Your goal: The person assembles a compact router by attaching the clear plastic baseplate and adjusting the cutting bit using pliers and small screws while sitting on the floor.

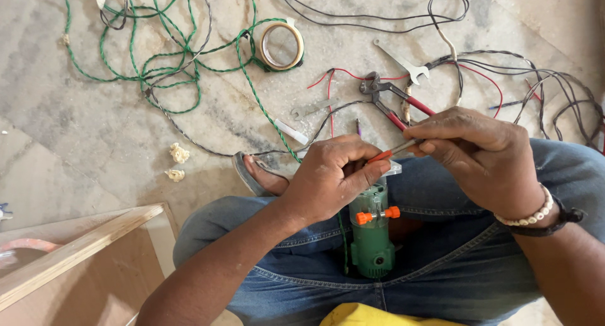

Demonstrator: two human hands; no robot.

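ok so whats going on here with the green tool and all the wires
A person sits on a stone floor with a small green power tool upright between their denim-clad legs. The left hand grips the top of the tool, while the right hand holds a thin orange-handled screwdriver pointed at it. Spread on the floor beyond are red-handled pliers, a spanner, a roll of tape, a green twisted cable and loose dark wires.

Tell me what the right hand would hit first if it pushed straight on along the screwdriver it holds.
The right hand points its screwdriver down-left at the left hand, gripping the top of the green power tool. It would probably meet those fingers first, though depth is unclear.
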